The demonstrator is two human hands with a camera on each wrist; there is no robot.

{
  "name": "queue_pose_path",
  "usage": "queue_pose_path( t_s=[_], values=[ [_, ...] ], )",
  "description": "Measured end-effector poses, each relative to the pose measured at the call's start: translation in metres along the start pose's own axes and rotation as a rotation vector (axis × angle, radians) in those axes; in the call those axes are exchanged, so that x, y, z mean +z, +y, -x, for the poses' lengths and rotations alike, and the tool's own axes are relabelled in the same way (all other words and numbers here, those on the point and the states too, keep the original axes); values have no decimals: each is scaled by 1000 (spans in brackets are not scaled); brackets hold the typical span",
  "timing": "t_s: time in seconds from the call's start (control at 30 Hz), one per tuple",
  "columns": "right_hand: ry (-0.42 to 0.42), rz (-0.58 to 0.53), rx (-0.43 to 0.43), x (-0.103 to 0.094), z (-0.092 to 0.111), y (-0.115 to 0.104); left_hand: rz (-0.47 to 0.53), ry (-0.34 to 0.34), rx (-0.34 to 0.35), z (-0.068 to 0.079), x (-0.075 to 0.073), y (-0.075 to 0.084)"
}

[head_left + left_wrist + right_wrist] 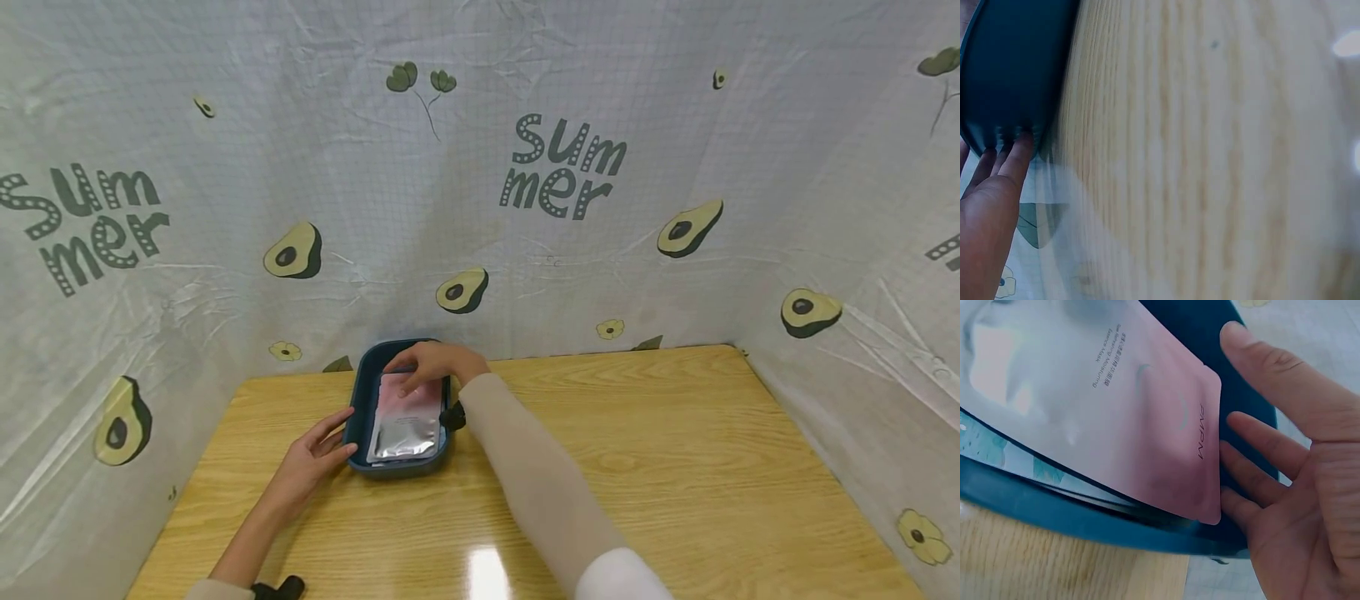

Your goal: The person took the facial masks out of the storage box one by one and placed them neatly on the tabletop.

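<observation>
A pink and silver sheet mask packet (408, 421) lies in a dark blue-green bin (1016, 69) on the table. In the right wrist view, the packet (1129, 412) shows "PMPM" on its pink end, and part of another packet (997, 453) with a teal print shows under it. My right hand (437, 360) is over the far part of the bin. Its fingertips are at the packet's pink edge, with the thumb held apart; whether they touch it I cannot tell. My left hand (309, 462) rests its extended fingers against the bin's left side.
The wooden table (637, 442) extends to the right and in front of the bin. Behind it hangs a pale cloth (360, 183) printed with avocados and lettering, which also covers both sides. The bin stands near the table's back edge.
</observation>
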State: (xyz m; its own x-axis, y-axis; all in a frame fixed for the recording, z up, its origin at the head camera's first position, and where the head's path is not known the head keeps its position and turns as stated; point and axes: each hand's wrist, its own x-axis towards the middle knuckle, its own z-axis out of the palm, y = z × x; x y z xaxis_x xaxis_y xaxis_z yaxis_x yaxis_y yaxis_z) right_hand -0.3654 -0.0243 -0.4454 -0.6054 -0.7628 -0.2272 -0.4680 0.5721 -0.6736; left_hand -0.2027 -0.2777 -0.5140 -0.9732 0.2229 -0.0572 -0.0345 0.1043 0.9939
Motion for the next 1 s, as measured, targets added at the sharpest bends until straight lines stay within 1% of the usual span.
queue_pose_path(
  t_s=[0.13, 0.3, 0.43, 0.63, 0.73, 0.87, 1.0],
  values=[
    [-10, 2, -5, 0, -3, -2, 11, -2, 2, 1, 0, 0],
    [-26, 7, -17, 0, -5, -3, -10, 3, -14, 2, 1, 1],
    [-21, -1, -24, -1, -5, 0, -24, 2, -19, 1, 0, 1],
    [-20, -33, -16, -3, -6, 2, -16, 11, -26, 0, 1, -1],
    [-11, -17, -14, -3, -5, 2, -16, 16, -30, 0, 2, -1],
    [6, 30, -21, -3, -3, 1, 6, 8, -15, 0, 3, -2],
    [21, 40, -17, -3, 0, 0, 54, -11, 17, 1, 4, -2]
  ],
)
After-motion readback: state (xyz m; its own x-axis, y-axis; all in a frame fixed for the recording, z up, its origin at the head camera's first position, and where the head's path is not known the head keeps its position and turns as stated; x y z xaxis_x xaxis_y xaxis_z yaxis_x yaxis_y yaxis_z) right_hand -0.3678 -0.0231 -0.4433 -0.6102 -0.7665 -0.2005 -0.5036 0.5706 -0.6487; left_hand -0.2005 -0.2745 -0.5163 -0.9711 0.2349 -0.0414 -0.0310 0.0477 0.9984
